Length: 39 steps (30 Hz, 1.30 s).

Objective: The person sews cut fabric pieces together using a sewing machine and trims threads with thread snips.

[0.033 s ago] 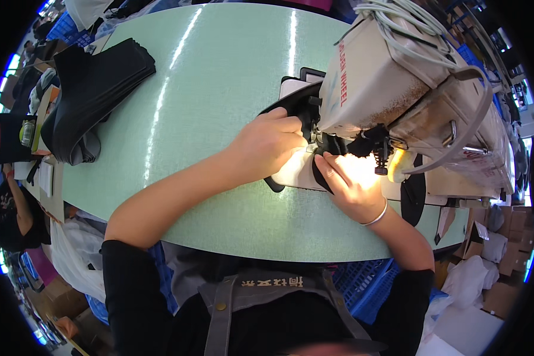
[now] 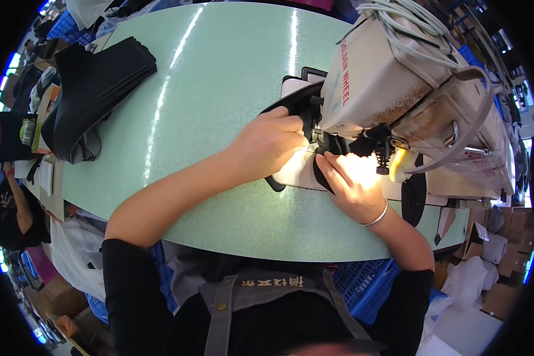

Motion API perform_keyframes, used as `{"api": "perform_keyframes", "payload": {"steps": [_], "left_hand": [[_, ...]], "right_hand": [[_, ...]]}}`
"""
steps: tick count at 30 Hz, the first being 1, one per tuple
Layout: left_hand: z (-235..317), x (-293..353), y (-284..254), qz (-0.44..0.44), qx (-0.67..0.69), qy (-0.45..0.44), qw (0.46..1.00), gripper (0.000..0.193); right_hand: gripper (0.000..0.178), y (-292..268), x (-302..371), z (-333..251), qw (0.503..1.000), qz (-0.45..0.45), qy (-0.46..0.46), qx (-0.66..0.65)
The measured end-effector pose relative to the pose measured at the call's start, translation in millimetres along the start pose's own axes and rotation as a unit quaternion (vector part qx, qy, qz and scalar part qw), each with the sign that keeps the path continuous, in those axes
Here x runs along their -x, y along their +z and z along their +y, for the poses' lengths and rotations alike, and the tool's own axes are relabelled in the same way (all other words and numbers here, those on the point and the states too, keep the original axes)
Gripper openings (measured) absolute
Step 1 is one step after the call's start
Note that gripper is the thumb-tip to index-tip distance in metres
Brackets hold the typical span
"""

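An off-white industrial sewing machine point(image 2: 377, 89), rust-speckled along its lower edge, stands at the right of a pale green table point(image 2: 219, 89). A curved black fabric piece point(image 2: 296, 99) lies under its needle area. My left hand point(image 2: 270, 145) is closed on that piece, left of the needle area. My right hand point(image 2: 359, 190), with a bracelet at the wrist, has its fingers together on the piece's near edge; its thumb is hard to make out. Strong lamp light washes out part of this hand. The needle tip and the stitching spot are hidden.
A stack of black cut pieces point(image 2: 104, 77) lies at the table's left. Pale cable coils point(image 2: 406, 26) rest on the machine. Blue crates point(image 2: 368, 285) stand below the near edge. Cardboard boxes point(image 2: 510, 255) are at the right; another person's arm point(image 2: 19, 204) shows far left.
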<state>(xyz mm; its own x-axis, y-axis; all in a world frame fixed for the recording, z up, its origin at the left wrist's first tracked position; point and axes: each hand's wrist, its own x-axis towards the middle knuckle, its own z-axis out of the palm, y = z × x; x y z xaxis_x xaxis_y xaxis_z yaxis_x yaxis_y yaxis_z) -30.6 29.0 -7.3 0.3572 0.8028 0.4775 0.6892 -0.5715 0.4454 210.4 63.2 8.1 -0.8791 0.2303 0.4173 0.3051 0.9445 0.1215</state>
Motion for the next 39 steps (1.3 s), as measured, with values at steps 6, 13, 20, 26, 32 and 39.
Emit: {"api": "perform_keyframes", "payload": {"steps": [6,13,20,26,32,39], "left_hand": [[-1,-1,2,0.011,-0.006,0.004,1.0,0.015],[0,-2,6,0.024,-0.035,0.011,0.999,0.024],[2,-2,11,0.038,-0.048,0.021,0.998,0.029],[-4,-5,1,0.036,-0.12,0.039,0.991,0.031],[-23,-9,-24,0.0,-0.288,0.106,0.952,0.026],[-21,-11,-38,-0.004,-0.313,0.159,0.936,0.018]], "right_hand": [[0.061,3,-5,-5,1.0,-0.009,0.009,-0.001],[0.055,7,-11,-2,0.999,-0.004,0.032,-0.013],[0.048,5,-10,3,0.998,-0.01,0.053,-0.043],[0.043,5,-8,5,0.998,-0.009,0.045,-0.043],[0.034,6,-5,24,0.962,-0.013,0.139,-0.234],[0.03,1,2,56,0.994,-0.008,0.038,-0.105]]}}
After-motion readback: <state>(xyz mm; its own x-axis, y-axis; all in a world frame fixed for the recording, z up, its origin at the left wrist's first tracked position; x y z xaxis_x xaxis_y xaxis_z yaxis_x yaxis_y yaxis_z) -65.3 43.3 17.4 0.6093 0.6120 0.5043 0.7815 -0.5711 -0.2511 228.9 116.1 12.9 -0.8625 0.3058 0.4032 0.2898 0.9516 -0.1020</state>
